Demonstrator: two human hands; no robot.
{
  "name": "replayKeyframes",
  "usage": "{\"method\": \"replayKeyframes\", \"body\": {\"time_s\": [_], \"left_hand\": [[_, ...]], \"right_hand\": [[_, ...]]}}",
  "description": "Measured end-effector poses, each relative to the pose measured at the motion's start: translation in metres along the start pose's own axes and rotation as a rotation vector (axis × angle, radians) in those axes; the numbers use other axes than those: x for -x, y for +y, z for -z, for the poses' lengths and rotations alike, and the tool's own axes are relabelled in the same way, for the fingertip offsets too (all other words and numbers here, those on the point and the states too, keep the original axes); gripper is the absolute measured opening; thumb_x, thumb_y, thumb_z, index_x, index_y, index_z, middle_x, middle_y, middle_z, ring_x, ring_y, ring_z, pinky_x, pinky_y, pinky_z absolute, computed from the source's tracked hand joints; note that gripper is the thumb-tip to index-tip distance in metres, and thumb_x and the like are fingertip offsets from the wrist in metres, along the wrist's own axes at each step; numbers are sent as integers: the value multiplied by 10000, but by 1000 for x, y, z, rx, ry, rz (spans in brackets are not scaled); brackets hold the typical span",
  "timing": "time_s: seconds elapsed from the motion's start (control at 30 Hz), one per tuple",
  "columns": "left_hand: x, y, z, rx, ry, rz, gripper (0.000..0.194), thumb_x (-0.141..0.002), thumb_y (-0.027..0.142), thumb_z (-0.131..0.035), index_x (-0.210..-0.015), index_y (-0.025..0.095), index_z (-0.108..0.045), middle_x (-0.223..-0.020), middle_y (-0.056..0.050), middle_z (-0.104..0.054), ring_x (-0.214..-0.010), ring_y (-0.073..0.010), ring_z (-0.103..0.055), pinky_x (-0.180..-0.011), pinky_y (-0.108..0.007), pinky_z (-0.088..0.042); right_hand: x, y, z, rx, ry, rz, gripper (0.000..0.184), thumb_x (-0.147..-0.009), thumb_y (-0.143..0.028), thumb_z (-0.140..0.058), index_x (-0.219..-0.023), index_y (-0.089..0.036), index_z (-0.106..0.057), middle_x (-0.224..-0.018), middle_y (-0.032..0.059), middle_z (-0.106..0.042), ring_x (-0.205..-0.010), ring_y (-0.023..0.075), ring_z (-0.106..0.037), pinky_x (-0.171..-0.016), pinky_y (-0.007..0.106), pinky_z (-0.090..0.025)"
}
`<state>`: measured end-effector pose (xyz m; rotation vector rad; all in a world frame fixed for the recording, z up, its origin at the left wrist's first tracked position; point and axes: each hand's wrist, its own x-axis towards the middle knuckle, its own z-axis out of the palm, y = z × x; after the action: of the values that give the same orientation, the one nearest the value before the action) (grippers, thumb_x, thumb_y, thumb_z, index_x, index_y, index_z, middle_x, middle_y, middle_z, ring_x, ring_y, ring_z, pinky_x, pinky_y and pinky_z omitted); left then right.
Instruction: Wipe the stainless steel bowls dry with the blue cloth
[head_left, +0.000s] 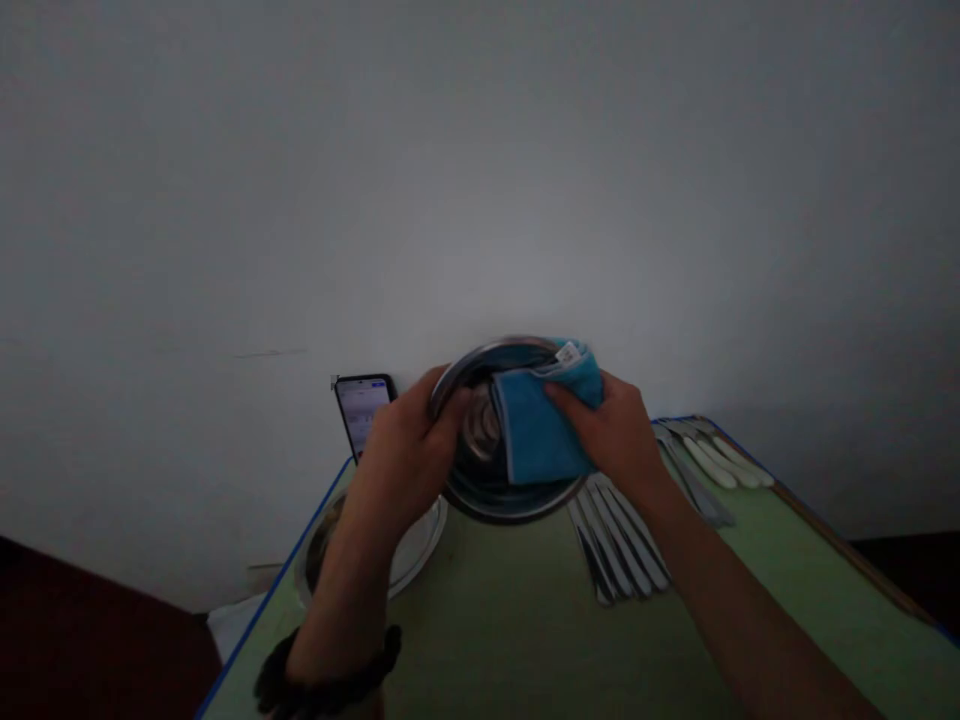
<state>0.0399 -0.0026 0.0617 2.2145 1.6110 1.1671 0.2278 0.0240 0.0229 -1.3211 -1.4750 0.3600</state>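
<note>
At the centre of the frame, a metal bowl (480, 425) is gripped at its left rim by the left hand (409, 450), while a folded blue cloth (544, 430) is pinched against its right side by the right hand (615, 430) (whether the rim is clamped through the cloth cannot be told; the fingers behind are hidden). The bowl could be dropped if the left thumb slid on smooth metal. By a fall, the row of knives (619, 540) at lower right could be scattered, or the dish (420, 550) at lower left struck. The phone (367, 410), left of centre, might be toppled by a knock from the left hand.
</note>
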Motion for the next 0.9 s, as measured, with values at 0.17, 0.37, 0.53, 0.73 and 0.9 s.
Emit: {"method": "replayKeyframes", "body": {"time_s": [0.17,0.37,0.53,0.73,0.9], "left_hand": [[-3,6,-16,128,206,8,309,-861,328,-399,-1109,194,-524,-988,-34,-621,-879,-178,-553,-767,-286,-407],[1,11,-5,4,-46,101,316,-813,455,-455,-941,185,-559,-798,-39,-636,-708,-191,-587,-608,-300,-416],[-1,3,-6,-65,-127,-3,302,-826,440,-433,-838,183,-592,-658,-12,-606,-590,-154,-551,-526,-271,-374],[-2,3,-17,438,-157,14,337,-806,339,-510,-1121,221,-529,-1000,-44,-635,-867,-168,-602,-722,-275,-467],[0,10,-15,594,-155,-24,399,-790,238,-545,-1182,205,-482,-969,-43,-621,-909,-151,-587,-769,-254,-471]], "right_hand": [[5,12,-18,-481,-32,-274,370,-672,-453,-611,-870,-141,-626,-779,63,-666,-652,179,-587,-597,300,-447],[4,18,-15,-567,-121,-329,262,-609,-260,-632,-843,-141,-628,-735,25,-653,-634,165,-576,-604,304,-450],[1,0,9,-123,-212,13,94,-641,-166,-548,-698,-146,-620,-619,-19,-584,-593,132,-500,-575,263,-390],[3,-17,18,25,-303,206,139,-716,-156,-512,-768,-152,-641,-727,15,-636,-659,141,-544,-640,272,-413],[5,-15,14,37,-240,143,235,-735,-363,-592,-848,-172,-669,-726,19,-654,-651,155,-569,-606,274,-412]]}}
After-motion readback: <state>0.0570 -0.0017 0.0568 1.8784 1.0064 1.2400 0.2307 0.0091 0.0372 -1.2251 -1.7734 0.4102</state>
